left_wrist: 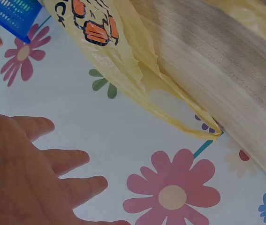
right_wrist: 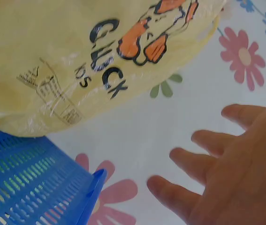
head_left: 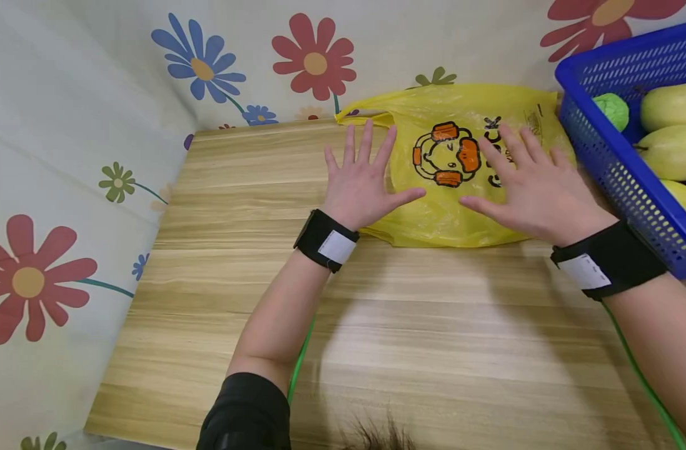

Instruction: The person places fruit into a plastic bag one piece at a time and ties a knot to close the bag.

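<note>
A yellow plastic bag (head_left: 433, 219) with an orange-and-black cartoon print lies flat at the back of the wooden table. Over its left edge, my left hand (head_left: 357, 187) is spread with straight fingers and holds nothing. My right hand (head_left: 545, 187) is spread too, overlapping the bag's right part in the head view, its palm empty. In the left wrist view the bag's handle loop (left_wrist: 184, 129) shows beyond the left hand (left_wrist: 29, 173). The right wrist view has the bag's printed face (right_wrist: 90, 61) above the right hand's fingers (right_wrist: 193, 164).
A blue perforated basket (head_left: 601, 153) stands at the right, beside the bag. Inside are pale yellow-green fruits (head_left: 677, 153) and a small green ball-like thing (head_left: 611, 111). A flower-patterned sheet (head_left: 112, 62) hangs behind and left of the table (head_left: 208, 300). Green cords (head_left: 302, 356) trail from both wristbands.
</note>
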### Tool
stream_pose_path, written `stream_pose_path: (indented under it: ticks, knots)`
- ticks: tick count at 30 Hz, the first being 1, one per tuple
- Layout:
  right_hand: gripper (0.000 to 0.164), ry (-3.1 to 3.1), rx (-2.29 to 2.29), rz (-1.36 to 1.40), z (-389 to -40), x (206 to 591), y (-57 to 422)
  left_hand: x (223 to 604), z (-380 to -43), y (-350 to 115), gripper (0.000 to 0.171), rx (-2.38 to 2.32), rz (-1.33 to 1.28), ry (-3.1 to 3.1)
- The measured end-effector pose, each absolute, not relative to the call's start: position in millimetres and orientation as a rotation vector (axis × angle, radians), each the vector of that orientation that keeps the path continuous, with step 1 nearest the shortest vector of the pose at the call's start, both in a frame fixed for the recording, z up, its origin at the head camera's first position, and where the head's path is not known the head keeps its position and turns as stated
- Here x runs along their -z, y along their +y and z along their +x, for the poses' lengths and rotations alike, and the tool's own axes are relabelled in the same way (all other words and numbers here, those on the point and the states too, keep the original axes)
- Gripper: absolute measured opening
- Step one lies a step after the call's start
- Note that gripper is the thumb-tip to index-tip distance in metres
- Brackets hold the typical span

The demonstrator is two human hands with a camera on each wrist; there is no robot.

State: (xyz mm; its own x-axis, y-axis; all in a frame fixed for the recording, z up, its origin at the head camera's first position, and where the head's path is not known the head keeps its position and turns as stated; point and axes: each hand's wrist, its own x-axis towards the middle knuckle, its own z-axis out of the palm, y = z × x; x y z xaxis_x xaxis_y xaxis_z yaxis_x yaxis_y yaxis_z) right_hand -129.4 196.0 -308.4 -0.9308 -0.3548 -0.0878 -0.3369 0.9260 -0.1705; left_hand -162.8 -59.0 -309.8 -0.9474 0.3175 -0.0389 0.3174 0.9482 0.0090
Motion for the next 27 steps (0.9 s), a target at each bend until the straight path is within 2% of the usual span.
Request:
stream_pose_path:
  ticks: [6,16,22,27]
  knots:
    - [0.098,2.855,0.148,-0.683,-122,322,184,312,-166,-68,0.098,-0.009,0.496,3.035]
    - [0.096,2.802,0.155,-0.767,-119,337,180,316,-167,-81,0.089,-0.098,0.51,3.004]
    - [0.081,2.813,0.171,-0.848,-118,342,181,317,-166,-83,0.085,-0.11,0.515,2.976]
    - [0.052,2.876,0.257,-1.023,-120,349,184,317,-165,-85,0.081,-0.123,0.552,2.97]
